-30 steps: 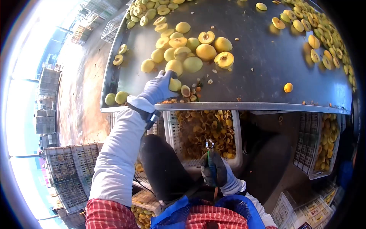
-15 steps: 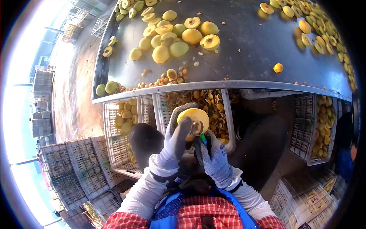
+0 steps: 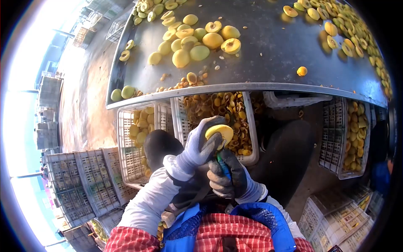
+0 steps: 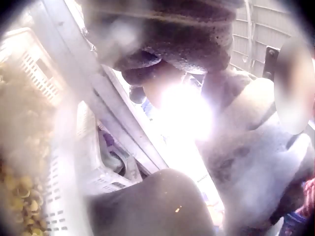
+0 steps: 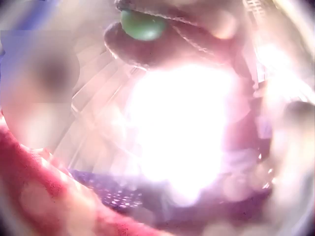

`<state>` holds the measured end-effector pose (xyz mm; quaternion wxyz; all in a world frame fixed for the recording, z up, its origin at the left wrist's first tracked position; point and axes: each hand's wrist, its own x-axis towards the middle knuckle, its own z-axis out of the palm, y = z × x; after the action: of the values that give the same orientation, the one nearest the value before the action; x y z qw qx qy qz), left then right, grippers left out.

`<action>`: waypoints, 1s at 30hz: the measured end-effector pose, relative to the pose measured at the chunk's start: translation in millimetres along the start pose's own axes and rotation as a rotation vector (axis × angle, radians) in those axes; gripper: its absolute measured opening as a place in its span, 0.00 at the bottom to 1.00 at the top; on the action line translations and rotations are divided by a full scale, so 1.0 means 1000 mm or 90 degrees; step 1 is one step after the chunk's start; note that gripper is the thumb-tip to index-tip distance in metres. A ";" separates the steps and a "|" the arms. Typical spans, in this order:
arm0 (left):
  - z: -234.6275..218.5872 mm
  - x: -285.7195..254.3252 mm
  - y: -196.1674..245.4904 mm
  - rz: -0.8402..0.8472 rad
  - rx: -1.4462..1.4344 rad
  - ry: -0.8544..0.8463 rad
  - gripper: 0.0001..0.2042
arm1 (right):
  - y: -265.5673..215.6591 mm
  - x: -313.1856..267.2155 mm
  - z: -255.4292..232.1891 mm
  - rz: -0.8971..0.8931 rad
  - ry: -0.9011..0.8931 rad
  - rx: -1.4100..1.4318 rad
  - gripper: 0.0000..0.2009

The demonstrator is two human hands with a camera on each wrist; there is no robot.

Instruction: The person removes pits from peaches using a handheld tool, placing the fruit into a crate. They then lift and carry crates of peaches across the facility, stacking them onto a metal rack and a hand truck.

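In the head view my gloved left hand [image 3: 202, 142] grips a yellow fruit half [image 3: 220, 133] over the crate between the knees. Just below it, my gloved right hand [image 3: 228, 176] is curled round the green-blue handle of a tool [image 3: 223, 167]; the tool's tip lies at the fruit, largely hidden by the fingers. Dark glove fingers [image 4: 162, 34] fill the top of the left wrist view, with strong glare beneath. The right wrist view shows the rounded green handle end [image 5: 143, 25] between glove fingers, the rest washed out.
A metal table [image 3: 268, 54] with whole and halved fruit spans the far side, its raised edge [image 3: 252, 87] beyond the hands. Beneath stand crates of fruit pieces [image 3: 250, 126], [image 3: 126, 155], and another crate [image 3: 331, 138] at right. Stacked crates [image 3: 79, 185] rise at left.
The left hand came from the table's fruit to the lap with a yellow piece, meeting the tool in the right hand. Since half a second ago, both hands shifted slightly and the fruit tilted.
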<state>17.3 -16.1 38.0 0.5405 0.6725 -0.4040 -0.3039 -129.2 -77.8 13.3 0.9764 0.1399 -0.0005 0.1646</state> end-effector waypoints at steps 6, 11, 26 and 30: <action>0.019 -0.024 -0.004 -0.272 -0.473 0.160 0.23 | 0.011 0.012 -0.012 -0.003 -0.076 0.061 0.23; 0.004 -0.049 -0.050 -0.257 -0.403 0.454 0.19 | 0.001 0.012 -0.017 -0.068 -0.027 -0.010 0.25; -0.147 0.197 -0.010 -0.141 0.736 0.041 0.22 | -0.020 0.034 -0.071 -0.015 0.318 0.017 0.21; -0.135 0.232 -0.081 -0.207 0.767 -0.028 0.37 | -0.030 0.051 -0.053 0.031 0.292 -0.215 0.20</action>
<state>262.2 -145.9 -2.7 0.0047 0.9057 -0.4081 -0.1145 -73.5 -74.3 -43.2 0.9562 -0.0656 0.1894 0.2131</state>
